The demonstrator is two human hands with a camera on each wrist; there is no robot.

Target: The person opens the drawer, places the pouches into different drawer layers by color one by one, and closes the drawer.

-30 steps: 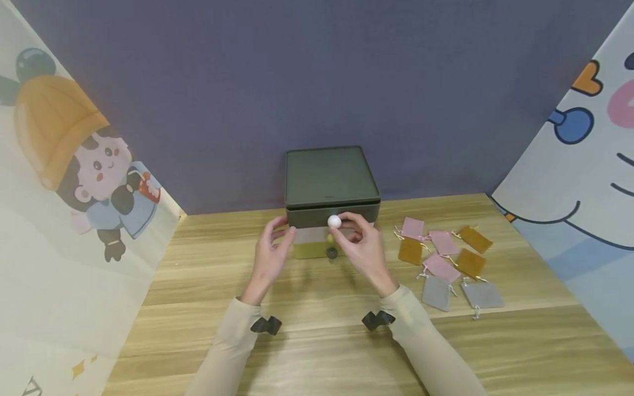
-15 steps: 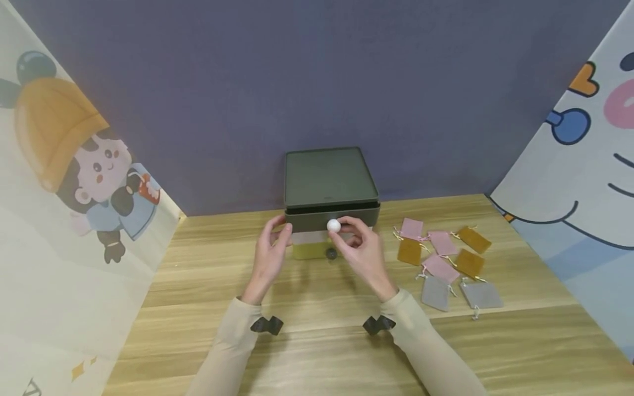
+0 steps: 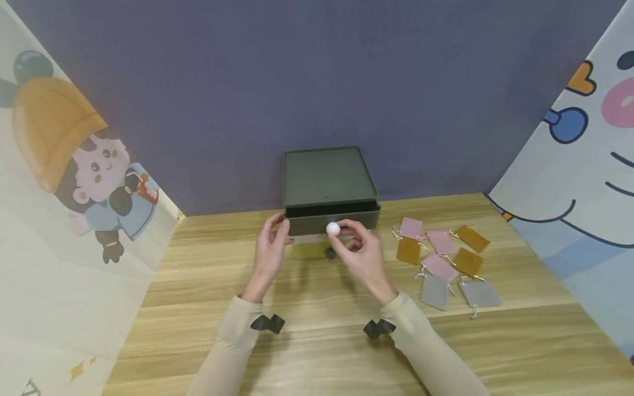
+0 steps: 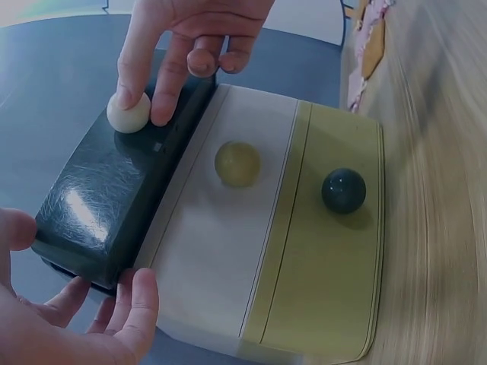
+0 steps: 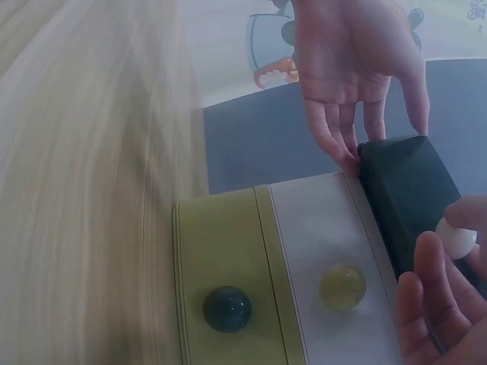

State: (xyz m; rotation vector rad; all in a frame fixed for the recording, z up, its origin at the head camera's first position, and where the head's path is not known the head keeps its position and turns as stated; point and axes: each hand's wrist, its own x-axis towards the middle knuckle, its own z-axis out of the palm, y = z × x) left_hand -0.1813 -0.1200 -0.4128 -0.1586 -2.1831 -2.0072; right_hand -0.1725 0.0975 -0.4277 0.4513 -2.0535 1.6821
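Pinching white round knob in right grip; resting left grip, spread wide, against dark-green top drawer, opened partway (above unopened white drawer and olive drawer).

The dark top drawer has slid further out.

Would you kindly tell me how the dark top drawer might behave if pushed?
The dark top drawer is probably stiff, given its straight-edged front. Its glossy finish may feel slippery. Standing partly open, it would likely slide back in when pushed on its white knob.
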